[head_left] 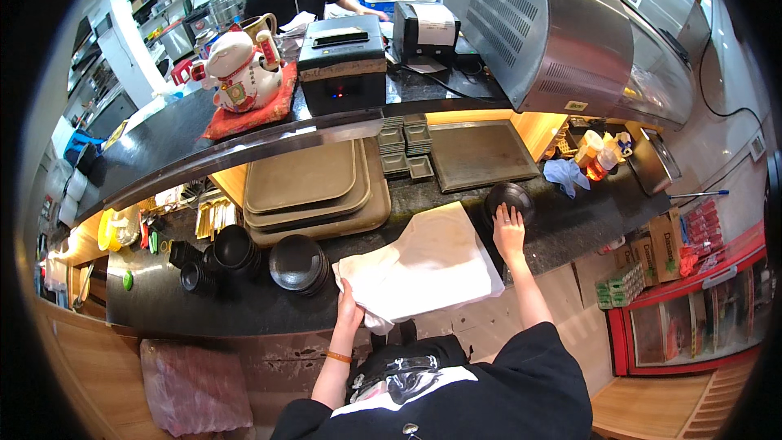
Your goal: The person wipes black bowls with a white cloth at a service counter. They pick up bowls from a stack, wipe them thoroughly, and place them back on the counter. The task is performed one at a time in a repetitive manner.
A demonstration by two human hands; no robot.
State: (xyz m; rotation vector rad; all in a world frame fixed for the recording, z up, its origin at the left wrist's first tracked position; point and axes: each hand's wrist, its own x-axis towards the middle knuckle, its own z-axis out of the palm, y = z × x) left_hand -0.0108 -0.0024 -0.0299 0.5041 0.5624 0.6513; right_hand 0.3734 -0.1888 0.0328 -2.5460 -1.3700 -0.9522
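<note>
A large white cloth (432, 265) lies spread over the middle of the counter, its near edge hanging over the front. At its lower left corner my left hand (349, 307) is closed on the cloth's edge. To the right of the cloth, my right hand (509, 236) has its fingers on the near rim of a round black bowl (511, 198); the thumb is hard to make out. A stack of black plates (298, 264) stands just left of the cloth. Further left are stacked black bowls (235, 246) and smaller black cups (197, 277).
Brown trays (301, 175) are stacked behind the plates; another flat tray (481, 155) and small square dishes (406, 147) lie under the shelf. A blue cloth (566, 175) and bottles (599, 155) sit at right. On the shelf stand a cat figurine (243, 73) and printers (342, 61). Behind it works another person.
</note>
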